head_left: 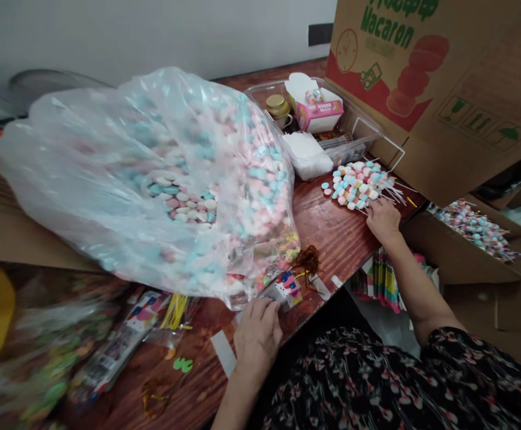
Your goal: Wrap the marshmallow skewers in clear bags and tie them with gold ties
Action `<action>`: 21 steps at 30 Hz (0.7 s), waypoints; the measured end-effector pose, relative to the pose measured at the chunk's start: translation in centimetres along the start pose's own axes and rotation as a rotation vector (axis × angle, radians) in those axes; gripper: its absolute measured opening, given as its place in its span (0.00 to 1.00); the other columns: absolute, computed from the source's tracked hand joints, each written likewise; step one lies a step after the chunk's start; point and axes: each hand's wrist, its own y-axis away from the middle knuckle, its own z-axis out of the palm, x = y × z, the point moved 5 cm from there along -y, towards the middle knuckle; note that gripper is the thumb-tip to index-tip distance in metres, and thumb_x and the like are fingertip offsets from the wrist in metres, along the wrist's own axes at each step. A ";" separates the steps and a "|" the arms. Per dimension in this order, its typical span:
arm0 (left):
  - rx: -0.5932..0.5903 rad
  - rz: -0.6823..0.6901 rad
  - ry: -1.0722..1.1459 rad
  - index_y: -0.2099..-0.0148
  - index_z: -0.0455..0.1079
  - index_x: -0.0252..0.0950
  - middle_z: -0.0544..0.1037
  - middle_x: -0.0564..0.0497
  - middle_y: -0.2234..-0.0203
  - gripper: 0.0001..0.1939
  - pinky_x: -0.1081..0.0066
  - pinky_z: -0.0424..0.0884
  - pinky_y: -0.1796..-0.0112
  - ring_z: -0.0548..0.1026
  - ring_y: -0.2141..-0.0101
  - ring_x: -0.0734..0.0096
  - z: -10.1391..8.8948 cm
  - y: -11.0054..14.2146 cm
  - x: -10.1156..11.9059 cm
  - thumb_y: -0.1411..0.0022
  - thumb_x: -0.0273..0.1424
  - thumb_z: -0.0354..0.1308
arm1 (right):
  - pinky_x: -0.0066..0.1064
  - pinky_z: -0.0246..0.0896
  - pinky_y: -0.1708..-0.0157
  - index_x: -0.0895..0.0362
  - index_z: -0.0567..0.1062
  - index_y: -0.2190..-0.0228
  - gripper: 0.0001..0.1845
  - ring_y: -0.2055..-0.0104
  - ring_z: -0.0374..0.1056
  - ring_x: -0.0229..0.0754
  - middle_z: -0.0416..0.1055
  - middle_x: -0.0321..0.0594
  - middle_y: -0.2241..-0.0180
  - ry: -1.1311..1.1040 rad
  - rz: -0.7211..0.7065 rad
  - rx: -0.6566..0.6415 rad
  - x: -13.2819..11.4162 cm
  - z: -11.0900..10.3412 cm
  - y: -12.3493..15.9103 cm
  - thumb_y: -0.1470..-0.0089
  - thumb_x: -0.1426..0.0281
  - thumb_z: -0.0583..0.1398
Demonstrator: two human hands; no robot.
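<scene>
My right hand (384,220) is at the near side of a pile of candy skewers (359,184), pastel candies on thin white sticks. Its fingers are closed around the stick ends. My left hand (259,332) lies at the table's front edge, fingers curled and pressed together, beside a printed clear packet (286,289). What is under those fingers is hidden. A large clear bag (153,137) full of pink, blue and white candies fills the middle of the table, with a torn opening showing loose candies (184,203). Two loose candies (326,189) sit left of the skewers.
A clear tray (359,146) at the back holds a pink box (321,113) and a gold-lidded jar (277,106). Behind the skewers stands a tall carton (475,77). An open carton (457,245) of finished skewers is lower right. Yellow ties (176,312) and packets lie left.
</scene>
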 end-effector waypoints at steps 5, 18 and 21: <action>0.053 -0.063 0.058 0.64 0.72 0.36 0.75 0.49 0.70 0.04 0.67 0.70 0.61 0.71 0.66 0.64 0.1 -0.5 -0.7 0.39 0.23 0.58 | 0.34 0.49 0.65 0.58 0.78 0.60 0.13 0.59 0.63 0.47 0.73 0.48 0.58 0.051 -0.031 -0.037 -0.2 1.0 -0.3 0.42 0.70 0.55; -0.038 -0.139 0.045 0.65 0.74 0.37 0.75 0.49 0.69 0.06 0.68 0.68 0.64 0.70 0.65 0.63 0.0 -0.4 0.0 0.38 0.24 0.57 | 0.30 0.52 0.67 0.58 0.77 0.64 0.15 0.65 0.68 0.42 0.77 0.44 0.67 -0.058 -0.196 0.105 -1.4 -4.5 -1.7 0.38 0.69 0.51; 0.032 -0.196 0.152 0.65 0.75 0.37 0.75 0.49 0.69 0.05 0.67 0.69 0.63 0.70 0.66 0.64 -0.1 -0.3 -0.4 0.38 0.26 0.58 | 0.30 0.58 0.64 0.56 0.78 0.65 0.14 0.65 0.70 0.42 0.77 0.42 0.67 -0.272 -0.250 0.102 -1.7 -6.7 -2.2 0.39 0.68 0.53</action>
